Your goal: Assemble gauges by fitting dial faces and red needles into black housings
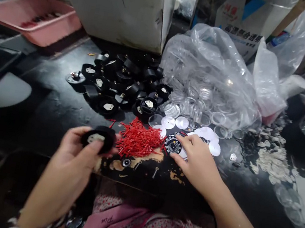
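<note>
My left hand is closed around a black round gauge housing, its thumb pressed on the pale plate at the housing's middle. Over the table, my right hand has thumb and forefinger at the edges of a black printed dial disc. White discs lie under and behind those fingers. Between both hands is a heap of small red pointers. Behind it, several more black housings are piled up, many showing a pale plate.
Clear round lenses spill from a large plastic bag. Small pale plates are scattered at the right. A pink tray stands at the back left, beside a big pale box. A screw lies near the front edge.
</note>
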Available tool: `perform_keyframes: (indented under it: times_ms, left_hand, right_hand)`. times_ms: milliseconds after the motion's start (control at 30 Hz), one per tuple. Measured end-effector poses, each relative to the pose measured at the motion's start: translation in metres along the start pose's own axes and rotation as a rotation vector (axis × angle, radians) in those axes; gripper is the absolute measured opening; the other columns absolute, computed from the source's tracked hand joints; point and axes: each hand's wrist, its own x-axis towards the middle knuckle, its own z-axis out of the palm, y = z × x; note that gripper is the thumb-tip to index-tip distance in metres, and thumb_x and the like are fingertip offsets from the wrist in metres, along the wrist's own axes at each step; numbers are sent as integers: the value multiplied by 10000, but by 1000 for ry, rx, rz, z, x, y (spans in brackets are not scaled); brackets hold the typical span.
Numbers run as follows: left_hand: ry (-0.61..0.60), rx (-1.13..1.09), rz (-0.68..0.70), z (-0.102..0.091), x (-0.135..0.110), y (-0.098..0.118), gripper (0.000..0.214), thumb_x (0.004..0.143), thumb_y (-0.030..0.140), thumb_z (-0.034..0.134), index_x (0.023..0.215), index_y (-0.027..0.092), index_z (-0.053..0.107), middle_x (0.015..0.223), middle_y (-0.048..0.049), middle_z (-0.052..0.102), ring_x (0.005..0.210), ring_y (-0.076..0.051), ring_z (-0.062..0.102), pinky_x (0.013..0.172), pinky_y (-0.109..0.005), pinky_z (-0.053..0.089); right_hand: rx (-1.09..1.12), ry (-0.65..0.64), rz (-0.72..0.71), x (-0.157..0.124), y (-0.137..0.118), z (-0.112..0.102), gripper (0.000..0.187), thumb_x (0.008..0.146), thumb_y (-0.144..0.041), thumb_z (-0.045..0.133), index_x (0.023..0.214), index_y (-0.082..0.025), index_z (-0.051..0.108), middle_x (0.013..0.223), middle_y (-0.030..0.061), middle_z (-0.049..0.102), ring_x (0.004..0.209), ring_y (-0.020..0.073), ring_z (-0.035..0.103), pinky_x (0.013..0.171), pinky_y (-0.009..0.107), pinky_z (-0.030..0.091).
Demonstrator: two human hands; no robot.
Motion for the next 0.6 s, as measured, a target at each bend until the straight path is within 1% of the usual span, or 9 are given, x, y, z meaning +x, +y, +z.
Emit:
perform_keyframes:
  times_ms: [33,100,233,300,333,400,467,533,600]
  left_hand:
    - [-69,-129,-75,7,-10,-3,372,748,366,778,1047,281,573,938,16,690,745,-154,656,664,-244,559]
    - [-168,-226,-183,20,-26,-9,338,763,354,770,1052,273,613,922,18,696,707,-131,662,653,-222,577]
    - [-207,-346,-301,34,-41,-17,298,774,296,772,1058,255,690,1031,-22,732,827,-155,708,761,-236,595]
    - [-255,-408,-339,37,-43,-19,295,800,352,744,1069,238,705,1108,-59,733,907,-187,713,810,-266,594]
    - [-271,-437,-359,38,-44,-19,312,823,398,713,1082,226,708,1141,-79,727,948,-203,709,825,-280,593]
    - [-293,-494,-403,42,-45,-19,353,858,459,651,1101,210,711,1162,-103,725,994,-221,702,836,-301,594]
    - [-338,-548,-450,47,-46,-19,354,878,468,619,1103,213,717,1146,-106,735,972,-217,713,829,-302,596]
    - [-384,-585,-483,53,-47,-20,349,899,460,591,1109,212,716,1127,-108,744,936,-206,724,827,-296,596]
    - [-363,-591,-478,58,-47,-21,348,924,443,558,1119,199,711,1130,-112,743,940,-196,722,837,-289,593]
  right_hand:
    - [-45,-8,8,1,-3,3,426,842,-285,700,1235,-152,609,1085,136,617,1021,309,591,880,475,486]
    - [-46,16,19,5,-6,7,380,822,-242,716,1179,-148,624,1093,134,605,1045,314,576,896,480,471]
    - [205,99,92,6,5,4,140,856,-167,642,994,-154,627,974,86,645,926,233,609,832,389,485]
    - [307,117,157,4,12,0,45,869,-187,621,911,-172,630,877,53,666,815,201,612,755,352,483]
    - [342,119,177,2,14,-2,41,876,-204,614,897,-179,639,853,43,675,783,193,610,733,345,478]
    - [413,116,170,-2,13,-5,88,893,-227,598,933,-190,667,882,38,697,790,185,620,743,342,477]
    - [496,68,87,-7,6,-7,170,914,-209,561,1032,-208,683,963,38,703,873,177,635,807,337,483]
    - [565,-3,-9,-12,-4,-8,270,922,-163,521,1143,-225,664,1021,38,688,953,164,634,865,325,483]
    - [592,-45,-43,-18,-11,-8,368,917,-129,496,1253,-235,606,1081,46,669,996,161,625,892,326,485]
